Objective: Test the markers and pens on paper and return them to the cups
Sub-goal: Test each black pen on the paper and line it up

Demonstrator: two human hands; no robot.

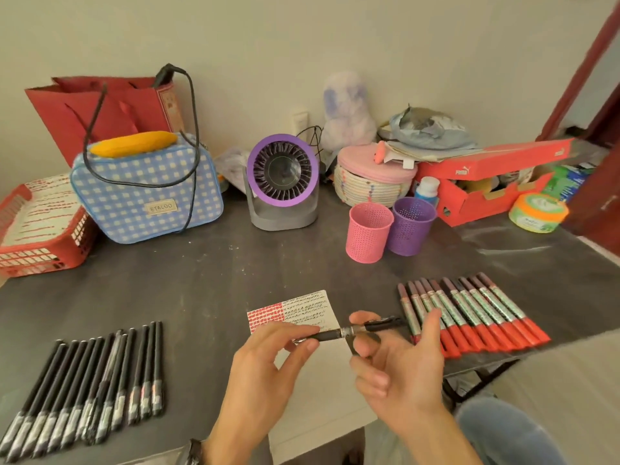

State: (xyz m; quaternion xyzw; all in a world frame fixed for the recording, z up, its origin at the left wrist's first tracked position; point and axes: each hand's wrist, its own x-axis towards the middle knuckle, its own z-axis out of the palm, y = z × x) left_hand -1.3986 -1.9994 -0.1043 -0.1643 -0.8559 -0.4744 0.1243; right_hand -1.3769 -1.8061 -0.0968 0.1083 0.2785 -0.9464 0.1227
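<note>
Black pen held level, left fingers pinching one end, right fingers curled round the other

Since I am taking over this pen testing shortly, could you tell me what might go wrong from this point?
The red markers lie at the table's front edge beside the right hand; a nudge could roll them off.
The paper is nearly filled with marks, so a fresh stroke from the black pen that the left hand pinches may be hard to judge.
</note>
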